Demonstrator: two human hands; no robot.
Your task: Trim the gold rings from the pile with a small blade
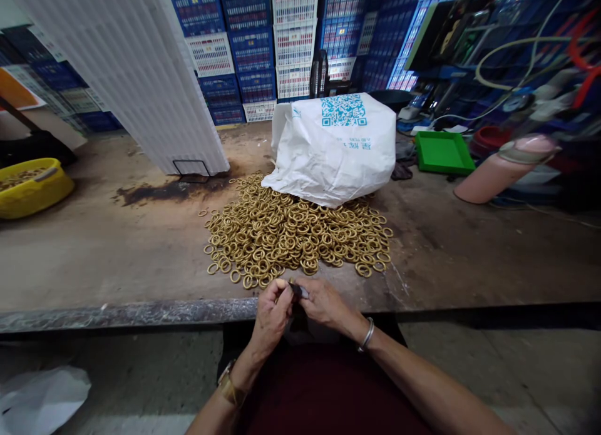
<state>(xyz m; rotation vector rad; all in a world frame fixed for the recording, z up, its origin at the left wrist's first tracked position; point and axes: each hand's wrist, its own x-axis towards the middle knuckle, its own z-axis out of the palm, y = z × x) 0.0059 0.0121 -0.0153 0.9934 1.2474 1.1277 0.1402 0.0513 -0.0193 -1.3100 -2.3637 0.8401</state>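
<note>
Over the front edge of the table, my left hand [273, 315] and my right hand [327, 303] meet with fingertips close together. My right fingers are closed around a small dark tool with a grey end [300, 291], whose exact kind is unclear. The left thumb and fingers pinch together at the tool's dark end; whatever they grip is hidden. Just beyond both hands spreads a heap of brass-coloured rings [286, 235], with some loose ones along its near edge. A white sack with blue print [335, 153] lies at the back of the heap, rings lying against its near side.
A ribbed white panel [141, 72] leans by a black wire stand [191, 171] at back left. A yellow basin [37, 200] sits far left. On the right are a green tray [444, 152] and a pink bottle [498, 175]. Stacked crates [253, 53] stand behind the table.
</note>
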